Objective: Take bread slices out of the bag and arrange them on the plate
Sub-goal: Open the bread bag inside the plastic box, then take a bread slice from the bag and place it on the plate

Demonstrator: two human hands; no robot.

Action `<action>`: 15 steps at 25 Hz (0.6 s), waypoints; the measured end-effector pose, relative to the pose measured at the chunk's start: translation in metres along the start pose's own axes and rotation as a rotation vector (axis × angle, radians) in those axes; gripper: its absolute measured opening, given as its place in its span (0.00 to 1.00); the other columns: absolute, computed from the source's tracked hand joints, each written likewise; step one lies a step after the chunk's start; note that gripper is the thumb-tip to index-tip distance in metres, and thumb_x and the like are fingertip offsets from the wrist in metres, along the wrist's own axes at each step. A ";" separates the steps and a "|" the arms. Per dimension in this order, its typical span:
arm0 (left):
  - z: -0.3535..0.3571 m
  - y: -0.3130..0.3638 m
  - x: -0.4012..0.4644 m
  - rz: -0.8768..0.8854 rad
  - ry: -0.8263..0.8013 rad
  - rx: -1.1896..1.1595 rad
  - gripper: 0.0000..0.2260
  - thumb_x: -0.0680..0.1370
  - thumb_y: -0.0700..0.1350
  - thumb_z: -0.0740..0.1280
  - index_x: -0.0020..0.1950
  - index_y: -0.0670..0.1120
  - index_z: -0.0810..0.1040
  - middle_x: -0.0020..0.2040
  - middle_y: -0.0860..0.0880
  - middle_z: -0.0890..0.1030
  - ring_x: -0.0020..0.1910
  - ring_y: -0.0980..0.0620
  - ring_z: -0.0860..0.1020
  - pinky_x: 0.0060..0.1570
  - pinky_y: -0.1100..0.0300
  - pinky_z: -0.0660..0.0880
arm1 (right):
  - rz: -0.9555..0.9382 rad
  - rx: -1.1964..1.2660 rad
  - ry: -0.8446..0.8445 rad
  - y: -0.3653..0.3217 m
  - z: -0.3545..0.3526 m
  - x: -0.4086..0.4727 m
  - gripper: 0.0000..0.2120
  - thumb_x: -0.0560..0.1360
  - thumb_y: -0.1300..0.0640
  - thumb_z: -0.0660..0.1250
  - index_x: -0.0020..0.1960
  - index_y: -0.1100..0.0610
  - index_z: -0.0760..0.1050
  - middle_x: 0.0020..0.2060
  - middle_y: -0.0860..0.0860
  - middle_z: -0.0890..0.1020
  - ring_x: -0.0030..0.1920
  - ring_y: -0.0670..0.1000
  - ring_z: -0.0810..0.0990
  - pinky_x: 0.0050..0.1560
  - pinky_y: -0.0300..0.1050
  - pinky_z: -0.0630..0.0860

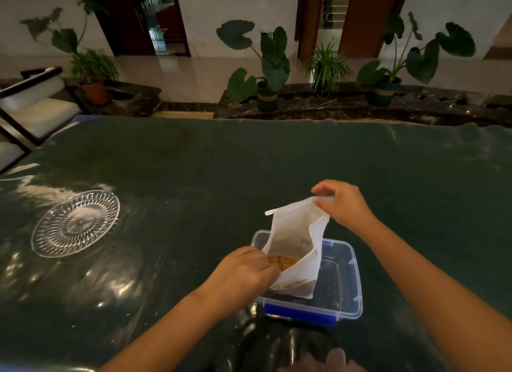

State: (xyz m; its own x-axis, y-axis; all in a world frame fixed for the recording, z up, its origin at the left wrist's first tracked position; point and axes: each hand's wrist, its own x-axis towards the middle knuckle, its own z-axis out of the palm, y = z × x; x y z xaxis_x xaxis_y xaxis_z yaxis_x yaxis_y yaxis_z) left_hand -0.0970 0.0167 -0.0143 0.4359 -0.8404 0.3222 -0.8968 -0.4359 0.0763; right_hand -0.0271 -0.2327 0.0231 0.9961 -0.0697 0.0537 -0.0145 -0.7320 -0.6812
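Note:
A white plastic bag (pixel 297 241) stands upright in a clear plastic box (pixel 347 286) with blue clips, near the table's front edge. Brown bread slices (pixel 282 261) show inside the bag's open mouth. My right hand (pixel 342 205) pinches the bag's top far edge and holds it up. My left hand (pixel 243 274) is at the bag's near side, its fingers reaching into the opening by the bread; whether they grip a slice is hidden. A round cut-glass plate (pixel 76 223) lies bare on the table at the left, well apart from both hands.
The table is covered with a dark green shiny sheet (pixel 249 164). A white chair (pixel 30 108) stands at the far left corner. Potted plants (pixel 270 67) line a dark ledge beyond the table's far edge.

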 end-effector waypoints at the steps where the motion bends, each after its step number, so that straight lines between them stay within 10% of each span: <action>1: 0.001 0.001 0.002 -0.016 -0.006 -0.007 0.10 0.65 0.48 0.77 0.42 0.51 0.79 0.35 0.55 0.82 0.36 0.58 0.79 0.42 0.65 0.76 | -0.162 -0.088 0.020 -0.005 0.000 -0.008 0.11 0.69 0.58 0.70 0.52 0.53 0.77 0.51 0.48 0.77 0.53 0.46 0.75 0.52 0.40 0.73; 4: -0.003 0.007 0.007 -0.071 -0.029 -0.010 0.09 0.64 0.47 0.77 0.40 0.51 0.79 0.33 0.55 0.82 0.34 0.57 0.79 0.38 0.65 0.76 | -0.517 -0.189 -0.158 -0.021 0.004 -0.037 0.06 0.70 0.53 0.66 0.47 0.49 0.74 0.46 0.46 0.77 0.46 0.44 0.76 0.45 0.36 0.76; 8: -0.020 0.014 0.016 -0.235 -0.045 -0.111 0.04 0.71 0.50 0.68 0.40 0.52 0.81 0.34 0.54 0.83 0.33 0.59 0.78 0.46 0.64 0.75 | -0.386 -0.411 -0.461 -0.021 0.003 -0.041 0.07 0.71 0.54 0.67 0.49 0.52 0.77 0.47 0.50 0.82 0.46 0.49 0.79 0.47 0.46 0.79; 11: -0.041 0.008 0.042 -0.681 0.117 -0.312 0.13 0.73 0.57 0.61 0.39 0.52 0.80 0.33 0.56 0.82 0.32 0.61 0.76 0.37 0.69 0.70 | -0.333 -0.389 -0.428 -0.019 0.001 -0.041 0.18 0.68 0.52 0.71 0.58 0.51 0.75 0.51 0.48 0.81 0.47 0.47 0.78 0.47 0.43 0.78; 15: -0.043 -0.003 0.086 -0.904 -0.176 0.086 0.24 0.70 0.68 0.59 0.29 0.49 0.72 0.25 0.52 0.73 0.26 0.54 0.72 0.25 0.63 0.65 | -0.386 -0.467 -0.450 -0.015 -0.003 -0.045 0.26 0.66 0.48 0.73 0.62 0.49 0.72 0.53 0.48 0.81 0.48 0.46 0.76 0.44 0.37 0.73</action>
State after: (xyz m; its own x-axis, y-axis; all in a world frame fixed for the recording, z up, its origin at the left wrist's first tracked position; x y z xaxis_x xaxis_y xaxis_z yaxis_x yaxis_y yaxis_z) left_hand -0.0604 -0.0410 0.0536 0.9789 -0.2027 0.0254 -0.2041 -0.9663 0.1567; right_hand -0.0718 -0.2203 0.0327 0.8756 0.4605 -0.1457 0.4076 -0.8663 -0.2887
